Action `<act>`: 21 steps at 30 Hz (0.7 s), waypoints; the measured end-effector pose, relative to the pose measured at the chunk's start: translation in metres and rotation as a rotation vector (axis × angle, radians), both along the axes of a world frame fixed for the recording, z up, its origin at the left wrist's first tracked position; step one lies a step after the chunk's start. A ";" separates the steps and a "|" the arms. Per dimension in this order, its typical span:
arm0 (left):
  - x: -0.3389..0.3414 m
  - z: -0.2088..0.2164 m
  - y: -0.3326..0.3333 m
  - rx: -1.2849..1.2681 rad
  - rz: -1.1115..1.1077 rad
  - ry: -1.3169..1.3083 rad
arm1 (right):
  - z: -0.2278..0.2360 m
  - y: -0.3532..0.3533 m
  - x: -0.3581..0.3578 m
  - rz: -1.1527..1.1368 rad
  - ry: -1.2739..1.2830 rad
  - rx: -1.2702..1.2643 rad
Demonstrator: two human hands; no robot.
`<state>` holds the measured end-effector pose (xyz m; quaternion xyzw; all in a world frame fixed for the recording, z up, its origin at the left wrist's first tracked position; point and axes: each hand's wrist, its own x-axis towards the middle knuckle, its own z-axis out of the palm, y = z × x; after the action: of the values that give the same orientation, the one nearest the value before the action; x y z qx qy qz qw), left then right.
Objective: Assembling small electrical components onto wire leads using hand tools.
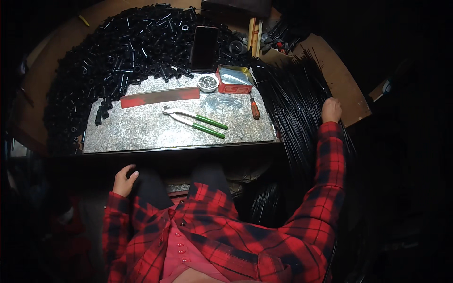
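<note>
My right hand [331, 110] is at the right edge of a long bundle of thin black rods [295, 101], its fingers curled closed on rods at that edge. The fingertips are turned away, so how many it grips is hidden. My left hand [125, 180] hangs near my left thigh, below the table's front edge, holding nothing, with thumb and fingers apart. Green-handled pliers [207, 119] lie on the speckled grey slab [141, 134] in front of me. A screwdriver [255, 108] with an orange-brown handle lies near the slab's right side.
A large heap of black tubular parts [113, 56] covers the table's far left. Behind the slab are a phone [204, 49], a white bowl [207, 83] of small metal pieces and a red tin [234, 87]. A red-grey strip [160, 97] lies on the slab.
</note>
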<state>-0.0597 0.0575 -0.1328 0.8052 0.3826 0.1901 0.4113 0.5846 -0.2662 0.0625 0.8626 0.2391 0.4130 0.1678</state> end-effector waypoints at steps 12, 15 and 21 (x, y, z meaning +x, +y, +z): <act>0.009 0.016 -0.009 0.003 -0.074 0.028 | 0.026 0.016 0.000 -0.049 0.082 -0.116; 0.008 0.019 -0.010 -0.007 -0.090 0.051 | 0.051 0.024 -0.011 -0.068 -0.093 0.047; 0.014 0.026 -0.012 -0.082 -0.105 0.014 | 0.108 0.022 -0.049 -0.236 0.303 -0.069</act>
<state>-0.0456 0.0451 -0.1066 0.8079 0.3500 0.1466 0.4509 0.5359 -0.2439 0.1703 0.9307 0.1729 0.2474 0.2066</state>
